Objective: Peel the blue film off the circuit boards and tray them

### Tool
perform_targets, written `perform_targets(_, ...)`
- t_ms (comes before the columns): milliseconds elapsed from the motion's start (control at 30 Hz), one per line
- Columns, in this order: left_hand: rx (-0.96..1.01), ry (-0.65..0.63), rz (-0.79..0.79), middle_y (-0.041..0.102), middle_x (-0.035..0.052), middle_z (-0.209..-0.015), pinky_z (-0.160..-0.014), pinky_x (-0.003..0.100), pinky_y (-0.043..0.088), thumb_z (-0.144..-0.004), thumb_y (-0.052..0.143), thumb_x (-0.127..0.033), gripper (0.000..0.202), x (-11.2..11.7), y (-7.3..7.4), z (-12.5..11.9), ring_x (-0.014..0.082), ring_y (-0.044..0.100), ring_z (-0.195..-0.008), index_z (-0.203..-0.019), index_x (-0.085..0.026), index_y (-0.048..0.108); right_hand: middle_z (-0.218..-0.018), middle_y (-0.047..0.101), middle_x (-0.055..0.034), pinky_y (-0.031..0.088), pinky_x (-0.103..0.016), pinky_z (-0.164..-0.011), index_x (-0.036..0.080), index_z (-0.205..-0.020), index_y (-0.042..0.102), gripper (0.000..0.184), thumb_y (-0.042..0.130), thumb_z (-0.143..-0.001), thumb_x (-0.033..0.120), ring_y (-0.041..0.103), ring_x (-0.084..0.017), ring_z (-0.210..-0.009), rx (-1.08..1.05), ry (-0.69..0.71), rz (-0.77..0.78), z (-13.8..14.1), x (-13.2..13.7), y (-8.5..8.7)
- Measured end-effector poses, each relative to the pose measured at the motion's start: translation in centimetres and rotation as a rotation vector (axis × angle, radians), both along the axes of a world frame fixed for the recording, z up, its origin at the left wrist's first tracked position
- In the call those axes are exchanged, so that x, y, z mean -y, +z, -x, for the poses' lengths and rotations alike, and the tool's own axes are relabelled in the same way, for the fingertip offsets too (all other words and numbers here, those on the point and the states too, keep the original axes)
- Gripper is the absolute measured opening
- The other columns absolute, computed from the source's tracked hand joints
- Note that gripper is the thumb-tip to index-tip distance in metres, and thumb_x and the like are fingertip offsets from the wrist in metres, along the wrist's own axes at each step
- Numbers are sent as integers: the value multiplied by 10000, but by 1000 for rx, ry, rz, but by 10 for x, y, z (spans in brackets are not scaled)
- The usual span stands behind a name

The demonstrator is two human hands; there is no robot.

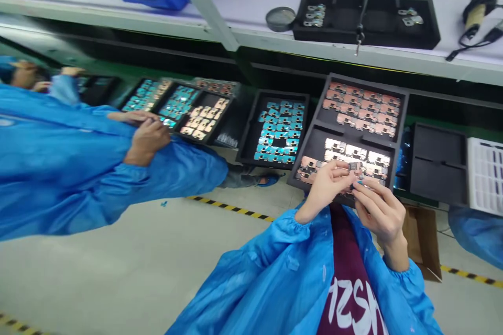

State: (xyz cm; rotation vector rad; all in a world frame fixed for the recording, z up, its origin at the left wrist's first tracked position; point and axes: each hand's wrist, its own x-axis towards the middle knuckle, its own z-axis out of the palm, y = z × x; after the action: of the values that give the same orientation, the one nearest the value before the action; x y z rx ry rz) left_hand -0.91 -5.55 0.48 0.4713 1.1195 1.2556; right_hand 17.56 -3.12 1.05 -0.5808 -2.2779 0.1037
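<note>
My left hand [328, 184] and my right hand [379, 209] meet in front of my chest, both pinched on one small metal part [354, 168]. They hover over the near edge of a black tray [396, 138] that holds copper-coloured pieces in its far section and silvery and copper pieces in its near section. Blue sleeves cover both my arms.
A black tray of teal parts [280, 128] lies left of mine. A co-worker in blue at the left has a hand [147, 138] by more trays [184, 110]. An empty black tray [438, 162] and a white basket [486, 175] sit right. A shelf above carries a black tray [365, 21].
</note>
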Motion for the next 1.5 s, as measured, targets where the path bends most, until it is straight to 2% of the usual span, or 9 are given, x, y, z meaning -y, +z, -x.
perform_targets(300,8,44,4,851,148,-1068,-679,274,623,-695,1030,-484,616,0,-3,5,251,833,-880,-1055,-178,635,-1140,860,-70,700,-409,-959,185,-1255,741,403,770,-914,-27,821,-269,-1098,3,26,4,8,-4,0)
perform_targets(467,7,93,-20,838,102,-981,-683,266,624,-672,1043,-469,609,-1,-4,8,236,828,-858,-1029,-179,643,-1144,859,-54,691,-400,-976,218,-1260,741,401,732,-937,-19,825,-256,-1102,0,29,34,11,-6,-3)
perform_targets(567,-31,113,-18,838,105,-998,-670,256,626,-713,1019,-451,561,0,-5,10,223,826,-844,-1035,-177,652,-1174,856,-59,688,-402,-1007,222,-1281,741,412,732,-943,-12,816,-262,-1152,7,42,48,13,-6,-4)
perform_targets(700,-81,134,-55,853,137,-1091,-750,288,666,-771,981,-425,494,3,-5,12,260,845,-965,-1054,-176,662,-1244,845,-69,692,-419,-1055,228,-1337,744,448,739,-949,3,793,-267,-1230,8,62,65,15,-4,-5)
perform_targets(867,-110,153,-69,860,143,-1126,-867,363,697,-774,974,-442,514,4,-6,15,291,847,-1060,-1070,-190,638,-1249,842,-93,686,-405,-1089,195,-1250,782,356,760,-944,16,774,-259,-1275,28,76,74,15,-3,-6)
perform_targets(967,-118,153,-59,861,144,-1112,-834,364,707,-767,976,-453,528,4,-6,14,293,854,-1023,-1065,-193,626,-1234,846,-82,693,-390,-1077,196,-1240,777,312,726,-976,37,775,-243,-1268,39,56,64,12,-1,-7)
perform_targets(1100,-138,142,-42,860,134,-1089,-773,354,710,-775,969,-459,516,4,-5,10,285,859,-951,-1057,-199,624,-1261,840,-67,688,-380,-1094,224,-1283,772,346,737,-983,56,763,-232,-1296,41,27,90,8,2,-9)
perform_targets(1367,-136,142,-58,859,126,-1108,-907,378,697,-793,954,-422,473,3,-2,4,274,858,-992,-1059,-197,634,-1278,832,-97,692,-422,-1089,198,-1364,708,409,673,-1003,9,772,-256,-1287,-21,11,111,6,8,-5)
perform_targets(1500,-84,138,-59,856,148,-1151,-859,343,691,-790,944,-381,459,2,-2,5,284,860,-1001,-1074,-183,642,-1300,824,-109,687,-433,-1088,180,-1353,702,408,697,-990,-6,752,-274,-1322,2,21,108,4,9,-9)
